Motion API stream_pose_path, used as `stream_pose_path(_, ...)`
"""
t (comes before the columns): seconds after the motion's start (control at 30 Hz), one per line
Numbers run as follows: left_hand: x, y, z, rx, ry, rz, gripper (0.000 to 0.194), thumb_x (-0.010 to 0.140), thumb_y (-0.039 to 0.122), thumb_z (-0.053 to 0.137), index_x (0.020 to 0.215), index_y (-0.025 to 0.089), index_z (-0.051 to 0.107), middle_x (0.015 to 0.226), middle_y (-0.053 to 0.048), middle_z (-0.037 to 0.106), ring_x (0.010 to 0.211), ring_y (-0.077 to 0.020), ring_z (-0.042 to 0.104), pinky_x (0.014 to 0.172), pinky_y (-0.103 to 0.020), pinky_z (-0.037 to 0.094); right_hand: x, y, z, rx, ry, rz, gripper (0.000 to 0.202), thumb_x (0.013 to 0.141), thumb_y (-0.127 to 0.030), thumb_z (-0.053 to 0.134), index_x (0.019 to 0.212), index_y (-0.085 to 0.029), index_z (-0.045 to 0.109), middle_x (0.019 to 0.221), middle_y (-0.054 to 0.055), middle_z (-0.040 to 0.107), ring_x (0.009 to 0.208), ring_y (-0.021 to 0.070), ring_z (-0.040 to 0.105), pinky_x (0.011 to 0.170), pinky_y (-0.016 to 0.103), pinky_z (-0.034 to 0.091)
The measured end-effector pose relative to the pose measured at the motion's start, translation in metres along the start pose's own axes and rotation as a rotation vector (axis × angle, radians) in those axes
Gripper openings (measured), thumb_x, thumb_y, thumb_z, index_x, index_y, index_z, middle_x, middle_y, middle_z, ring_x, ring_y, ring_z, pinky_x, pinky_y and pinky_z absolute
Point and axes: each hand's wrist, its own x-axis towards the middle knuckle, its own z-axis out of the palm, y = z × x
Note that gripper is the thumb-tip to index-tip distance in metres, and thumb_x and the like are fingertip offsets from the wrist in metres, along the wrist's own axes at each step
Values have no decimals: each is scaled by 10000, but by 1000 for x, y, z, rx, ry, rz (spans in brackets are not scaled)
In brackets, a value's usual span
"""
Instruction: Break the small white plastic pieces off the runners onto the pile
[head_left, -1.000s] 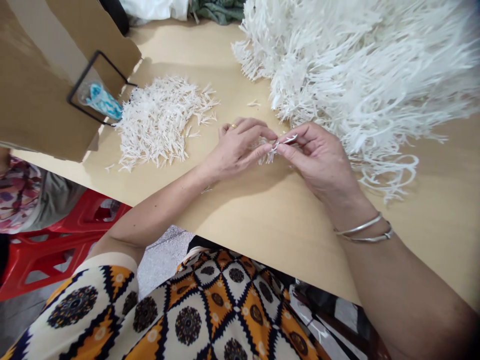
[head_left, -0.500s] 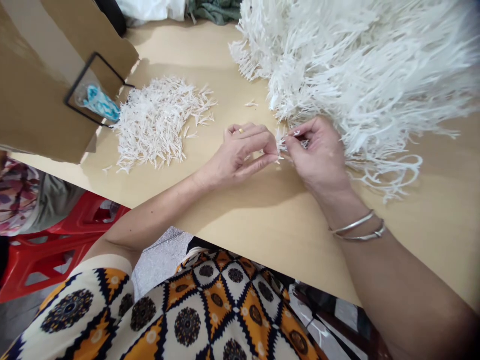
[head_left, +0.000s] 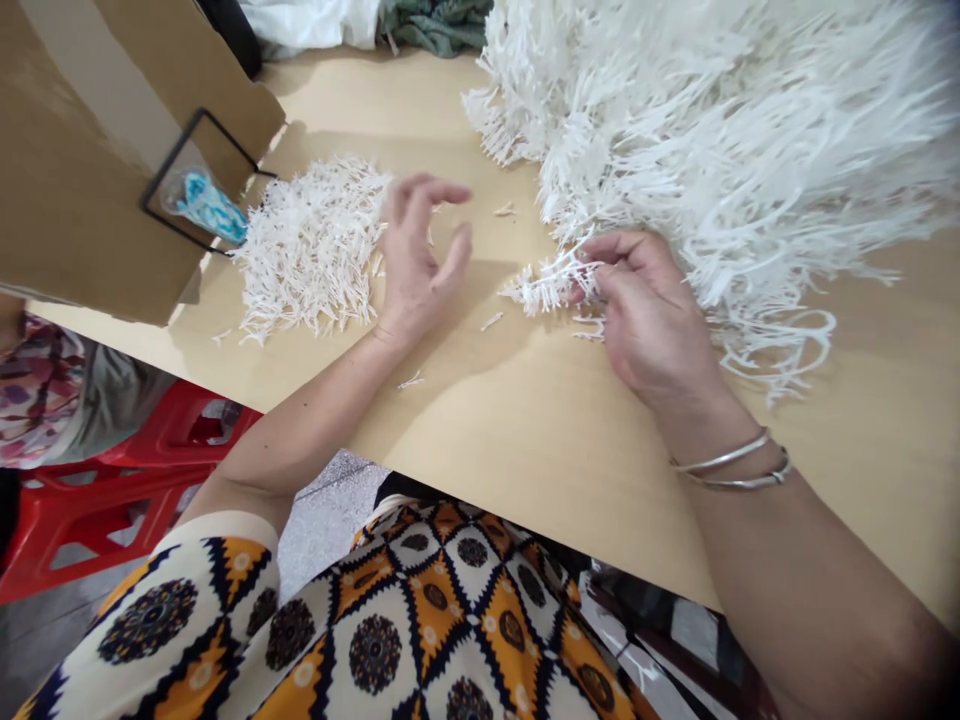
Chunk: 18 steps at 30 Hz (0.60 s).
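Observation:
My left hand (head_left: 421,250) is raised beside the small pile of short white pieces (head_left: 311,245), its fingers apart and nothing visible between them. At the lower left edge of the big heap of white branching strands (head_left: 712,140), my right hand (head_left: 645,300) pinches a white branching strand (head_left: 555,284). The strand points left from the fingertips. A short loose piece (head_left: 492,321) lies between my hands, and another (head_left: 411,381) is below my left hand. Two metal bangles circle my right wrist.
A cardboard box (head_left: 112,150) stands at the left, with a black wire frame and a clear cup (head_left: 204,205) holding something blue and white. White and green cloths (head_left: 435,22) lie at the back. A red stool (head_left: 97,500) and part of a person are at the left.
My left hand has moved left, away from my right hand, and its fingers have opened. More of the strand in my right hand shows, and loose pieces now lie on the table between them.

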Motion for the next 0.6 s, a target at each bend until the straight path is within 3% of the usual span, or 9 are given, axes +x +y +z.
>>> stream_pose_path(0.1,-8,28,1,-84,-334,84,439,1066,643,493,1273,297,667,1398,-103,675,1380,-286,585,1207,-506,410,-3,-3,2,-32,-45,-12,238,853,-299,689,1074,-317,602,1019,21,639,856,197,615,860,412,558)
stream_pose_path(0.17,-11,37,4,-131,-433,124,471,1070,620,510,1338,259,648,1380,-112,704,1332,-264,631,1179,-461,444,-5,-4,4,-66,-53,-41,260,857,-336,720,1080,-321,588,972,7,639,837,197,625,842,411,564)
stream_pose_path(0.33,-12,34,12,-281,-406,200,624,1039,624,600,1502,218,498,1330,-110,709,1187,-208,691,1104,-396,515,-11,-8,12,-106,-26,-88,267,898,-398,777,1067,-311,589,900,-8,674,867,198,680,841,404,589)
stream_pose_path(0.5,-12,37,12,-408,-279,216,382,1078,537,578,1276,211,603,1173,-83,732,993,-152,706,961,-348,583,-17,-14,14,3,-27,-121,145,968,-435,741,1018,-302,710,931,10,758,838,186,717,881,403,605)
stream_pose_path(0.6,-13,39,12,-451,-319,131,364,1067,556,591,1194,216,611,1170,-89,755,1014,-156,730,959,-353,590,-19,-14,13,38,-52,-145,188,1013,-438,687,1127,-309,764,940,2,777,878,185,740,903,399,607)
